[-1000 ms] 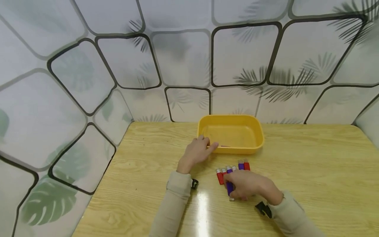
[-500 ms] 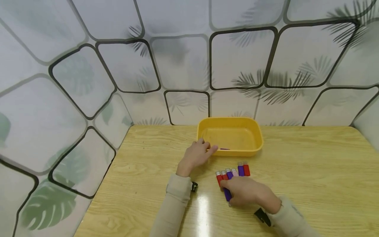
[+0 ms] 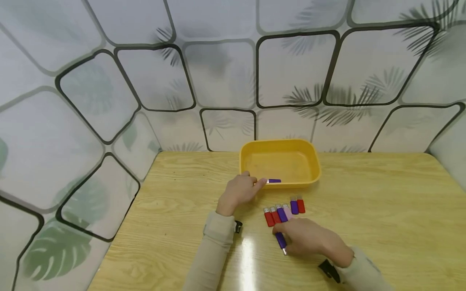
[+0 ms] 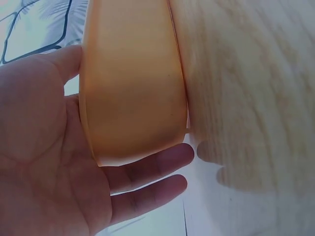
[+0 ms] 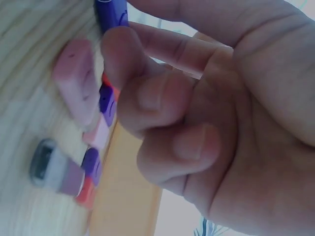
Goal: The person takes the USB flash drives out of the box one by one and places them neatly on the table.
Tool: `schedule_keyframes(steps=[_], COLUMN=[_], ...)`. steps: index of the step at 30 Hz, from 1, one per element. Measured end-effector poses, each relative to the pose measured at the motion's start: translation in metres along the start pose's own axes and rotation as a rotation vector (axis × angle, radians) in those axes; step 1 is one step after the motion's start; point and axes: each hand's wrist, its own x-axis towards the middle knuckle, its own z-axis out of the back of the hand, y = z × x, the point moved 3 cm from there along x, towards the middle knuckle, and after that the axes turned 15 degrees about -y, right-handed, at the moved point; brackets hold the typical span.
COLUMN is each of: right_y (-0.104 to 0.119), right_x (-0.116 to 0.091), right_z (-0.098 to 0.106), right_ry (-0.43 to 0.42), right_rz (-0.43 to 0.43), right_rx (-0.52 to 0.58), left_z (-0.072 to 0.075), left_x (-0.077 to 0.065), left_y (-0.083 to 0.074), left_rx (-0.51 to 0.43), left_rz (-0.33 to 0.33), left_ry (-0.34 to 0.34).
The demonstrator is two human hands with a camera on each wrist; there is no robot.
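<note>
My left hand (image 3: 241, 190) holds the front left corner of a yellow plastic tray (image 3: 316, 169), thumb over its rim. In the left wrist view, the other fingers (image 4: 152, 169) reach along the outside of the tray wall (image 4: 135, 88). My right hand (image 3: 309, 238) pinches a purple USB stick (image 3: 280, 241), its metal plug towards me. Beyond it lie two red USB sticks (image 3: 269, 218), a purple one (image 3: 282, 214) and a pink one (image 3: 287, 211) side by side. The right wrist view shows another pink stick (image 5: 76, 81) on the table, covered by this hand in the head view.
Another purple stick (image 3: 294, 207) and a red stick (image 3: 300, 205) lie right of the row, near the tray. One purple stick (image 3: 274, 181) is inside the tray. The wooden table (image 3: 382, 226) meets a patterned wall covering (image 3: 225, 72) behind the tray.
My right hand has shifted the purple stick slightly left and towards me, clear of the row. More of the purple stick inside the tray now shows. The left hand keeps its hold.
</note>
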Motion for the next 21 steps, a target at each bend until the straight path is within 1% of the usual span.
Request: schedule_keyframes(steps=[6, 10, 13, 16, 17, 18, 19, 21], right_y=[-0.003, 0.000, 0.001, 0.000, -0.001, -0.002, -0.005, -0.012], right_x=[0.001, 0.003, 0.003, 0.005, 0.007, 0.012, 0.019, 0.041], right_z=[0.005, 0.005, 0.005, 0.014, 0.020, 0.027, 0.035, 0.052], right_ry=[-0.023, -0.026, -0.031, -0.051, -0.077, -0.120, -0.172, -0.299], right_rz=[-0.002, 0.040, 0.042, 0.029, 0.029, 0.039, 0.038, 0.043], right_rx=[-0.026, -0.032, -0.042, -0.007, 0.019, 0.046, 0.072, 0.078], left_z=[0.003, 0.004, 0.005, 0.004, 0.003, 0.003, 0.002, 0.001], left_x=[0.000, 0.002, 0.004, 0.004, 0.005, 0.005, 0.005, 0.006], left_y=[0.002, 0.002, 0.002, 0.002, 0.002, 0.002, 0.002, 0.001], left_rx=[-0.036, -0.049, -0.054, -0.060, -0.061, -0.059, -0.057, -0.048], left_rz=[0.004, -0.010, -0.019, -0.022, -0.022, -0.023, -0.025, -0.027], left_ry=[-0.007, -0.025, -0.035, -0.030, -0.025, -0.020, -0.016, -0.011])
